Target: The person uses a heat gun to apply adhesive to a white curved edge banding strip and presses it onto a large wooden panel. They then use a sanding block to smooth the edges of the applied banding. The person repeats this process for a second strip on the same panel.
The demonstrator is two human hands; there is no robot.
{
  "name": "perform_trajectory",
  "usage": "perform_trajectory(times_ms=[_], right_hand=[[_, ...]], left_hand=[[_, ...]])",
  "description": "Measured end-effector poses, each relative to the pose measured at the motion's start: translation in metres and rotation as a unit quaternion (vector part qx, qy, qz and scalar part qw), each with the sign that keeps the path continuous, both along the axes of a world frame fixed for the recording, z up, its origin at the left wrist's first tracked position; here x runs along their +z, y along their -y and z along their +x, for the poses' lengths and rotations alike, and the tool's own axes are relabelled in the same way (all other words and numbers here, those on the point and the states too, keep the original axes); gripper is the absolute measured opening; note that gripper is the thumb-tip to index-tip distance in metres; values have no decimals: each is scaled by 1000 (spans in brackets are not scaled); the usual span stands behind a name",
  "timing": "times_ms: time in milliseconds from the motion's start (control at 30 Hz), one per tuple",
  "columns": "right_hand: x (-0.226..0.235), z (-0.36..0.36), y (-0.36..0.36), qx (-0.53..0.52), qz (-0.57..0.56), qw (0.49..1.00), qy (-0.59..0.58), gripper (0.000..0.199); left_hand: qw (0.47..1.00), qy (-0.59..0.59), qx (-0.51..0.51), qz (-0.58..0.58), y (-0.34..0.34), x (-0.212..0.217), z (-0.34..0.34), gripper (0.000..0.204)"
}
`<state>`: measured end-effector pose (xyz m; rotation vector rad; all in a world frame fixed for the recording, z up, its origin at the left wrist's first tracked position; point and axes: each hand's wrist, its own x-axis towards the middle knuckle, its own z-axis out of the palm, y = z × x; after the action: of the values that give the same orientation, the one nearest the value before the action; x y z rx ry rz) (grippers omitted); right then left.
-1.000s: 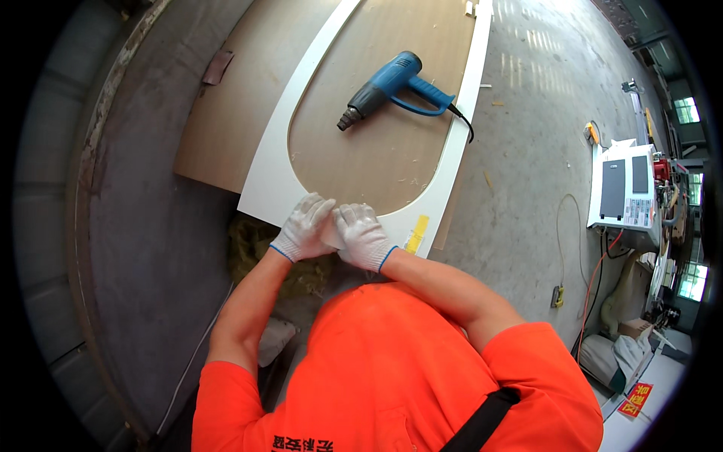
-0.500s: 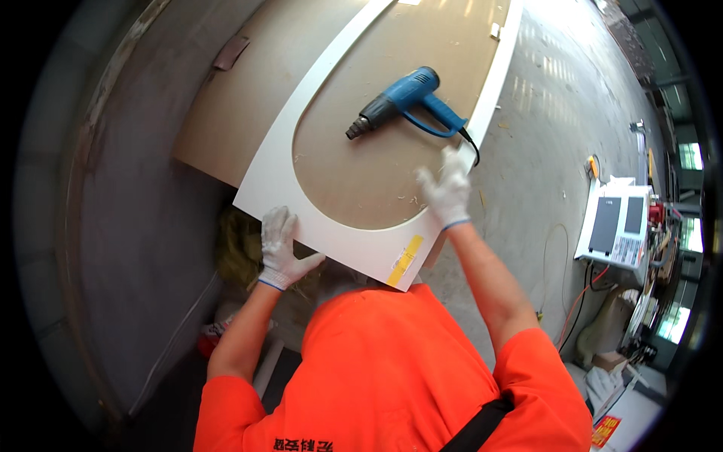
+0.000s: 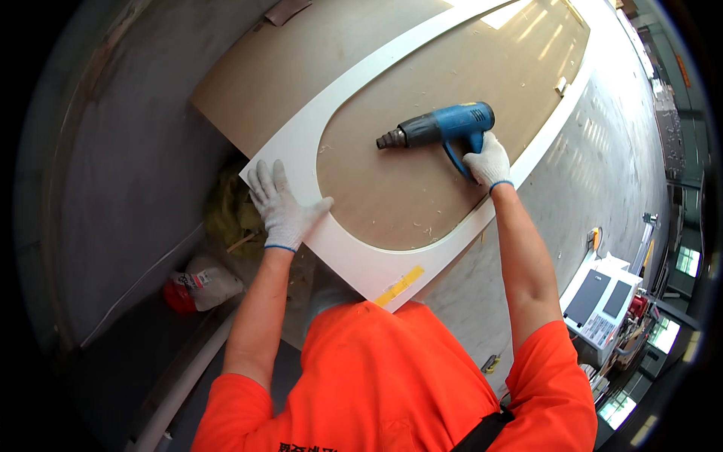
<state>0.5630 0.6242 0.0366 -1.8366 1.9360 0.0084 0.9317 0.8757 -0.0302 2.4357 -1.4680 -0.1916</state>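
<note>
Two flat parts make up the work surface. Which is larger?

The tan, wood-coloured flat board (image 3: pixel 301 68). Over it lies a smooth white frame with a rounded opening (image 3: pixel 301 143); a tan surface shows through that opening.

State the position of the tool.

One blue-and-black, pistol-shaped heat gun with a stepped metal nozzle (image 3: pixel 452 124) is located over the opening, nozzle directed left. Whether its body rests on the tan surface or is slightly raised cannot be determined.

State the condition of each hand.

Left hand, in a white knitted glove with blue cuff edging (image 3: pixel 282 211): fingers spread, thumb apart, laid over the frame's edge near its left corner. Right hand, gloved alike (image 3: pixel 491 161): closed around the heat gun's handle, fingers partly hidden.

List the smaller items.

Flat yellow strip (image 3: pixel 401 285): on the frame, at the corner nearest the person. Small pale block (image 3: pixel 561 86): at the frame's right side, beyond the heat gun.
</note>
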Motion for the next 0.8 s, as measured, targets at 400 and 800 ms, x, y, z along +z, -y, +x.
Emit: perform_trajectory(times_ms=[400,800], right_hand=[[0,68,-87,-5,-60,996,62,45],[28,66,-80,105,-92,990,37,39]], left_hand=[[995,6,-5,-100,-5,-16,7,111],[986,40,35,-158,3,-27,11,54]])
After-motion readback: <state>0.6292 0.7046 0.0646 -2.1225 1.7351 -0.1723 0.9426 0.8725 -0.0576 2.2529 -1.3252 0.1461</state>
